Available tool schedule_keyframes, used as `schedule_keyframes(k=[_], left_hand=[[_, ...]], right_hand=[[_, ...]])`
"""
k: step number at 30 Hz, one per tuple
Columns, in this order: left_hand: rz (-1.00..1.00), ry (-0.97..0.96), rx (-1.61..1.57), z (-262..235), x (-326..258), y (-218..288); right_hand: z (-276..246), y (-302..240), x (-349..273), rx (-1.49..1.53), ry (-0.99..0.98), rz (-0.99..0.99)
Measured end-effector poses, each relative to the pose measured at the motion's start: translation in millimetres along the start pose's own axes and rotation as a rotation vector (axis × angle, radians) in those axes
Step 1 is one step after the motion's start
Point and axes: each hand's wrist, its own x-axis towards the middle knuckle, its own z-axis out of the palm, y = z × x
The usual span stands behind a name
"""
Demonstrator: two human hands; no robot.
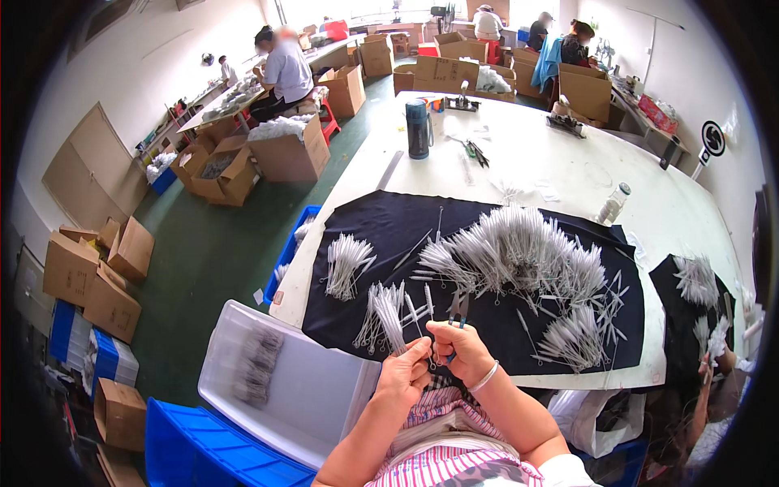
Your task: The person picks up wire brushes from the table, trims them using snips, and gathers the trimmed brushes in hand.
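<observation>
Your left hand [403, 375] is pinched narrow around a small bundle of thin white stick-like pieces [393, 323]. The bundle's long axis runs up and slightly left from the fingers, away from your body, and fans out over the black cloth [389, 223].

Your right hand [461, 351] is closed around small pliers [456, 312]. Jaws point up and away from you, with the tip just right of the bundle's upper part. Can't tell whether the jaws touch any piece; the detail is too small.

The hands are touching or nearly so at the near edge of the desk [568, 162], right in front of your torso. The key relation: the bundle sits just left of the plier tip, both axes roughly parallel and both pointing away from you. The right hand is the nearer one to the plier end, while the left carries the stock.

Around you:
- A big heap of the same white pieces [519, 247] lies ahead and to the right on the cloth, well apart from the hands.
- A smaller sorted bunch [347, 264] lies ahead and to the left.
- Another clump [576, 337] sits right of the hands, near the cloth edge.
- A clear plastic bin [324, 390] sits to your lower left, beside the desk edge, with a dark bundle inside.
- A dark blue flask [418, 128] stands far out on the desk.

Other people are seated at the far benches, clear of your work area.
</observation>
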Motion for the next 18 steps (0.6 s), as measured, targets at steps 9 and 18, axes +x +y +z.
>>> schedule_keyframes(k=[9, 18], left_hand=[[-0.03, 0.025, -0.055, -5, 1, 14], [0.169, 0.119, 0.09, -15, 14, 21]], right_hand=[[12, 9, 13, 0.024, 0.034, 0.233], [19, 19, 30, -0.001, 0.08, 0.293]])
